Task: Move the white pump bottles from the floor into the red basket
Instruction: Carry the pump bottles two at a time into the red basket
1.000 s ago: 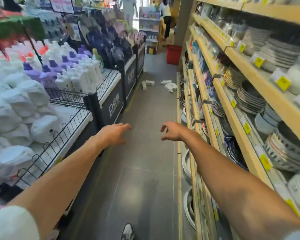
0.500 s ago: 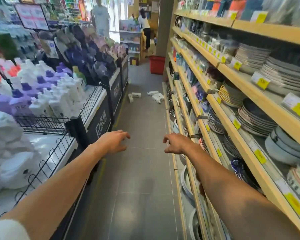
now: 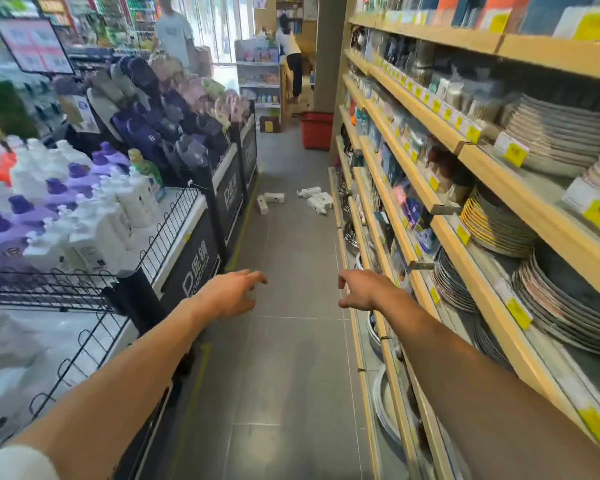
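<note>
Several white pump bottles lie on the grey floor far down the aisle: one pair [image 3: 270,199] near the left display and a cluster [image 3: 317,199] by the right shelf's foot. A red basket [image 3: 315,129] stands on the floor further back, beside a pillar. My left hand [image 3: 231,294] and my right hand [image 3: 359,292] reach forward at arm's length, fingers loosely apart, holding nothing. Both hands are well short of the bottles.
Wooden shelves [image 3: 440,209] of stacked plates and kitchenware line the right side. Display bins [image 3: 187,244] with wire fences hold bottles and slippers on the left. Two people [image 3: 174,32] stand at the aisle's far end. The grey tiled aisle [image 3: 291,341] runs between.
The view has advanced down the aisle and tilted up; the bottles and red basket appear closer. Both hands stay extended and empty, now lower in the frame.
</note>
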Demonstrator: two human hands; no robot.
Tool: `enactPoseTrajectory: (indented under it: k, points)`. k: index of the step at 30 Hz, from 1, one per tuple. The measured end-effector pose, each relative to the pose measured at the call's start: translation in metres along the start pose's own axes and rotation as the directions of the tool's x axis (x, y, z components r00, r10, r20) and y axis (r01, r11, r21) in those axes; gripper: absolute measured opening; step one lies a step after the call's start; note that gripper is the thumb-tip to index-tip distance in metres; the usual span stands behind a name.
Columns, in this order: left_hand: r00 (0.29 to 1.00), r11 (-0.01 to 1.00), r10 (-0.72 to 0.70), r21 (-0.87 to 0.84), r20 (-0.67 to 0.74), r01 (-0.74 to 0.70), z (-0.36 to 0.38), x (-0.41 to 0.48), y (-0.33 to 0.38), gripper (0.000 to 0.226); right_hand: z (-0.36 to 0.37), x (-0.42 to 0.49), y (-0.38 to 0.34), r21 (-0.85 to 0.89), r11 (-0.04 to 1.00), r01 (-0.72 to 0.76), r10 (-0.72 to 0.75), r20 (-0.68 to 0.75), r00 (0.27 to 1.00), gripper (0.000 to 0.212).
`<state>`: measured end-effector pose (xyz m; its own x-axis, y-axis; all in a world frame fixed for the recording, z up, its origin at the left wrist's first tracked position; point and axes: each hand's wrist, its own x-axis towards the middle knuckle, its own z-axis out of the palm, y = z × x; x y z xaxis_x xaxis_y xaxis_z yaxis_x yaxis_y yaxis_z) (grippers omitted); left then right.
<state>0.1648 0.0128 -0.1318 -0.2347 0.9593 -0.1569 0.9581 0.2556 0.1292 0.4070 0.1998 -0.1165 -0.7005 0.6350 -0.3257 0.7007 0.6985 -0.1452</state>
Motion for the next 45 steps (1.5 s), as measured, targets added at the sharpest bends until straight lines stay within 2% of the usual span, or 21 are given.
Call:
enactPoseTrajectory:
  k: [4, 11, 20, 28, 37, 45]
  points:
    - [0.999, 0.998, -0.052, 0.042, -0.005, 0.052, -0.008, 0.03, -0.019, 0.053, -0.015, 0.049, 0.006, -0.028, 1.0, 0.011, -0.01, 0.015, 1.0, 0.056]
    - [0.997, 0.995, -0.072, 0.073, 0.006, 0.071, -0.023, 0.091, -0.056, 0.054, -0.037, 0.128, -0.005, -0.036, 0.997, 0.062, -0.06, 0.037, 0.997, 0.067]
    - [1.0, 1.0, -0.027, 0.008, 0.001, 0.027, -0.043, 0.204, -0.133, 0.054, -0.084, 0.245, -0.022, -0.083, 0.995, 0.051, -0.044, 0.083, 0.996, 0.063]
    - [1.0, 0.997, -0.022, 0.072, 0.005, 0.021, -0.067, 0.292, -0.2, 0.052, -0.113, 0.332, -0.024, -0.068, 0.997, -0.024, 0.029, 0.067, 0.997, 0.06]
    - [0.999, 0.994, 0.036, 0.1, 0.0, -0.036, -0.089, 0.397, -0.213, 0.054, -0.139, 0.416, -0.009, -0.069, 0.995, -0.072, 0.07, -0.034, 0.997, 0.057]
    - [0.997, 0.988, 0.076, 0.13, 0.029, -0.08, -0.111, 0.481, -0.213, 0.056, -0.17, 0.498, 0.029, 0.061, 0.997, -0.037, 0.036, 0.017, 0.999, 0.059]
